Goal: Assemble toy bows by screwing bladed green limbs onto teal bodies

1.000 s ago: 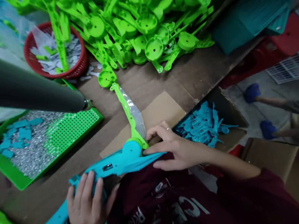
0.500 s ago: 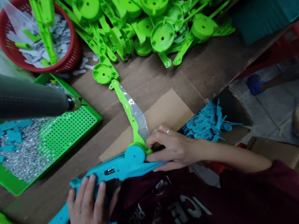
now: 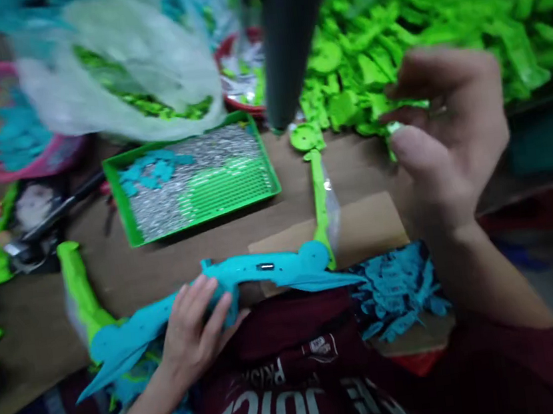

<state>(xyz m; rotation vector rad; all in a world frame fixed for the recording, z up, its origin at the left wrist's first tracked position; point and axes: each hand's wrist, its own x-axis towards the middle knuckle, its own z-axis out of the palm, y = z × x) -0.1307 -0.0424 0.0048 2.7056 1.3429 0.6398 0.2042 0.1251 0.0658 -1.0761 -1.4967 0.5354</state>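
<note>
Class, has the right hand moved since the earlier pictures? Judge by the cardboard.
Yes. The right hand has moved up and right in view, from the near side of the cardboard to beyond its far right corner.

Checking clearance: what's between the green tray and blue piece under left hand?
Head view: brown tabletop, with part of the cardboard nearer the blue piece.

A long, bright blue plastic piece (image 3: 248, 269) stretches along the near side of the counter (image 3: 138, 274). It has a round bump and a pointy tip toward each end, and a little dark slot on its right half. Skinny green arms, one left (image 3: 77, 278) and one right (image 3: 319, 195), meet the bumps.
</note>
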